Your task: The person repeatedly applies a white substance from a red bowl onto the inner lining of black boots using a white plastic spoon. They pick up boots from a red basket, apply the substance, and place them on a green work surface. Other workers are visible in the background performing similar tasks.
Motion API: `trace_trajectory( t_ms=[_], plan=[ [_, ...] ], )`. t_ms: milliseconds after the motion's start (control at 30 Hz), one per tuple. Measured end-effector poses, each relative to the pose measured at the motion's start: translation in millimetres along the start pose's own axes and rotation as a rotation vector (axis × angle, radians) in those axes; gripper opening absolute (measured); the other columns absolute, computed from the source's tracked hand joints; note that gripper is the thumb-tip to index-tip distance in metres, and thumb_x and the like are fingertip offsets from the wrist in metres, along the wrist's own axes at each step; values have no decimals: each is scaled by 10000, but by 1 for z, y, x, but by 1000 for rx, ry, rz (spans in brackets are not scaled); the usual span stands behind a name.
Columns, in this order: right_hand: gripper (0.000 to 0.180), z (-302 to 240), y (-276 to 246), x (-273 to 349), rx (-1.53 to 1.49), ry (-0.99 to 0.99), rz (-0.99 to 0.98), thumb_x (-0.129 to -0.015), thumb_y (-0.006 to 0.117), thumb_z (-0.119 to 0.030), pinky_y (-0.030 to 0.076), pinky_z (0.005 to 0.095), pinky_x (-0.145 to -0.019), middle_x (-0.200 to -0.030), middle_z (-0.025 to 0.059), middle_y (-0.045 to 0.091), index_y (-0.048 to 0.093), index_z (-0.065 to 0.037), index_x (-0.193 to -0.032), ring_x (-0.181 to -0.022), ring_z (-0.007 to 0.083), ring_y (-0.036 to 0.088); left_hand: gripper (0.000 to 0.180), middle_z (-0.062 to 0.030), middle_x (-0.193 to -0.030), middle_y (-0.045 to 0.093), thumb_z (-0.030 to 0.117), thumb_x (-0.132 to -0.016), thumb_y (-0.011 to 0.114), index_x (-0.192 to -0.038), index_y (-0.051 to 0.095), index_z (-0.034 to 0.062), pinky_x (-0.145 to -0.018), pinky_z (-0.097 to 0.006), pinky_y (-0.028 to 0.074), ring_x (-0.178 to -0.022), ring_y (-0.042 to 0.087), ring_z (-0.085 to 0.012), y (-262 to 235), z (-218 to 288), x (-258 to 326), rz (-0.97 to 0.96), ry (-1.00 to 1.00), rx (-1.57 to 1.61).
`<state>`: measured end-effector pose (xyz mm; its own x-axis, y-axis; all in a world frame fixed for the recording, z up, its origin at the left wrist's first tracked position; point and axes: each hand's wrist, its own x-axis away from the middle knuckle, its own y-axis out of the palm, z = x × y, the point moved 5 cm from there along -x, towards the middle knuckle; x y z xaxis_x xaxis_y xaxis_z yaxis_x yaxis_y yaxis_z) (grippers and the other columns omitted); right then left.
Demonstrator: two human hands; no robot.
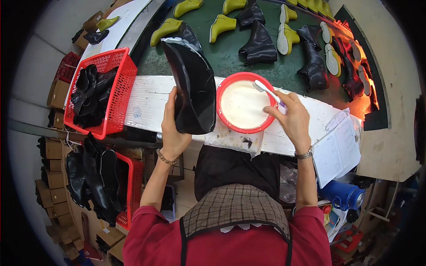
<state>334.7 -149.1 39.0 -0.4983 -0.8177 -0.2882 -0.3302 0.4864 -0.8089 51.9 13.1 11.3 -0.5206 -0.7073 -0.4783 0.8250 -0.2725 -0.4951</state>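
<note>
One boot upper (pixel 193 91), in left hand (pixel 175 135)

Premises: a footwear workshop, evidenced by yellow foot forms (pixel 222 27) and black boots (pixel 261 44) on a green worktop (pixel 225 58), cardboard boxes (pixel 54 181) stacked nearby.

Left grip (pixel 175 135) holds a black boot shaft (pixel 195 93), right grip (pixel 292 116) a toothbrush (pixel 268 90).

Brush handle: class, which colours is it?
The brush handle is white and purple, best seen in the head view.
</note>
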Motion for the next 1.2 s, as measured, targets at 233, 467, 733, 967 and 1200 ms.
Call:
trace_trajectory(
  t_ms=[233, 467, 733, 967, 1200],
  plan=[
    [191, 32, 13, 17, 211, -70, -8, -892, 766, -283, 496, 379, -628, -864, 31, 635, 800, -124, -993, -745, 244, 659, 861, -211, -1513, 496, -32, -833, 742, -1587, 327, 6, -1153, -380, 405, -1390, 518, -313, 6, 23, -13, -103, 63, -62],
    [138, -7, -20, 17, -479, -42, 107, -878, 802, -72, 428, 251, -565, -834, 59, 696, 803, -36, -1011, -657, 105, 581, 897, -215, -1446, 521, -35, -771, 760, -1572, 360, 14, -1116, -414, 429, -1331, 524, -369, 13, 61, -20, -207, 91, -114],
    [103, 7, -27, 3, -379, -88, 210, -894, 787, -84, 441, 248, -540, -828, 48, 696, 799, -35, -984, -642, 106, 590, 800, -213, -1419, 545, 42, -792, 775, -1520, 445, -5, -1078, -433, 450, -1257, 559, -387, 14, 81, -10, -344, 229, -14],
    [190, 4, -31, -21, -478, -201, 251, -834, 827, -34, 501, 256, -643, -930, 58, 689, 798, -26, -1021, -745, 128, 634, 815, -226, -1394, 568, 65, -781, 803, -1511, 450, -12, -1082, -424, 455, -1260, 572, -379, 11, 79, -14, -302, 160, 21],
    [231, -13, -9, 22, -593, -223, 191, -771, 855, -9, 521, 281, -698, -897, 61, 683, 804, -38, -994, -795, 157, 660, 922, -184, -1523, 502, 32, -794, 852, -1568, 353, -18, -1115, -366, 434, -1363, 545, -283, 19, 57, -27, -96, 180, 11]
  ],
)
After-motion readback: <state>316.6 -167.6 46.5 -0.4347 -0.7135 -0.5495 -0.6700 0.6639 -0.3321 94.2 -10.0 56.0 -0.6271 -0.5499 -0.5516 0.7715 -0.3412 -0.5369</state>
